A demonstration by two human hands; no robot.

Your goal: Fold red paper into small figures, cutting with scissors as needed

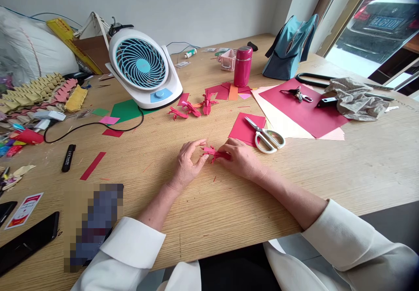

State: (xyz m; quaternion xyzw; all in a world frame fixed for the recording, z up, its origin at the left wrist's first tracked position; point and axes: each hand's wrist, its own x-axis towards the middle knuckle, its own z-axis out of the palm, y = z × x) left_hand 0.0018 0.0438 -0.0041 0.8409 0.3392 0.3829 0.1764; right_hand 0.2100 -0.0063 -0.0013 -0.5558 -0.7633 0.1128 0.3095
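A small red folded-paper figure (212,152) with thin legs lies low over the wooden table, between my hands. My right hand (240,156) pinches its right end, fingers closed around the paper. On the figure's other side, my left hand (190,162) has thumb and forefinger apart; the thumb tip is close to the paper, and I cannot tell if it touches. White-handled scissors (269,142) rest partly on a stack of red paper squares (244,127), right of my hands. Similar red folded-paper figures (207,103) sit farther back.
A white fan (142,66) stands at back left, its black cord (98,125) curving across the table. Behind the hands is a magenta flask (242,66). Large paper sheets (294,123) with keys (298,94) lie right; a blue bag (290,46) stands beyond. Phone (31,241) at left.
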